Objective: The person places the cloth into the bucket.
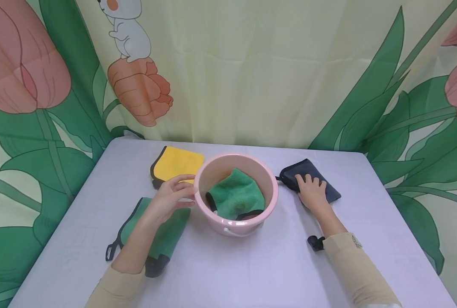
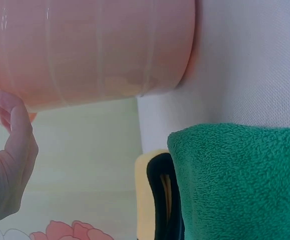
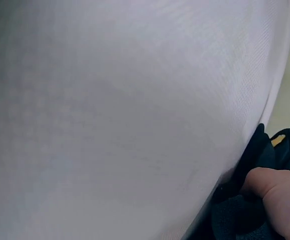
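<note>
A pink bucket (image 1: pixel 236 228) stands mid-table with a green towel (image 1: pixel 237 194) with dark edging inside it. My left hand (image 1: pixel 173 197) is at the bucket's left side, fingertips right at the rim; the left wrist view shows its fingers (image 2: pixel 18 127) loosely bent against the pink wall. To the right, my right hand (image 1: pixel 313 191) lies over a folded dark blue towel (image 1: pixel 331 193), fingers spread on top. In the right wrist view the thumb (image 3: pixel 267 182) presses into the towel's dark folds (image 3: pixel 240 212), pinching it.
Behind my left hand lies a folded yellow towel (image 1: pixel 180 162) with dark edging. Another green towel (image 1: pixel 170 233) with a dark loop lies partly under my left forearm. A small black object (image 1: pixel 315 243) is at my right cuff. A printed curtain (image 1: pixel 243 85) hangs behind the table.
</note>
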Available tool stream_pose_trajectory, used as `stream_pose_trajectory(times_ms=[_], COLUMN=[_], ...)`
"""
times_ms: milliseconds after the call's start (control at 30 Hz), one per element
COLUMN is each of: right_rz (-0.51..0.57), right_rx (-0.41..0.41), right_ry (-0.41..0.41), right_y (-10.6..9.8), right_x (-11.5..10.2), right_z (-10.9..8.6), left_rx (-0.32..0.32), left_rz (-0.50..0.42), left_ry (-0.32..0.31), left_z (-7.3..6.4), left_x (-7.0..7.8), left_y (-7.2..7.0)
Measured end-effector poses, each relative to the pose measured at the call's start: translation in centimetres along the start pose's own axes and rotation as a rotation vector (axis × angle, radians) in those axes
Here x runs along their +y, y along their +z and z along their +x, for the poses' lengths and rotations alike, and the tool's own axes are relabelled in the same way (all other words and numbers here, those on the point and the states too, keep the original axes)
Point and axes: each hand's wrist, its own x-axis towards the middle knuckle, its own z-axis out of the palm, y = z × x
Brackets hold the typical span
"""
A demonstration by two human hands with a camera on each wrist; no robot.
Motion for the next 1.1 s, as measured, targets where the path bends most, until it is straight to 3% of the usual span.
stream_pose_trajectory(times_ms=[200,633,1100], right_rz=[0.032,0.076,0.116], right_rx=[0.047,0.274,0.371], right_ry=[-0.005,-0.009,-0.030], right_y=[-0.2,-2.0,-6.4], right_x=[0.2,0.4,-0.1], right_z=[-0.1,-1.0,-1.7], left_rx=[0.005,0.006,0.010], left_rz=[-0.008,-0.002,-0.005], left_ry=[-0.005,-0.009,-0.015], left_z=[0.1,0.1,0.0], left_x=[0.1,0.0,0.2], left_y=[0.1,0.0,0.1])
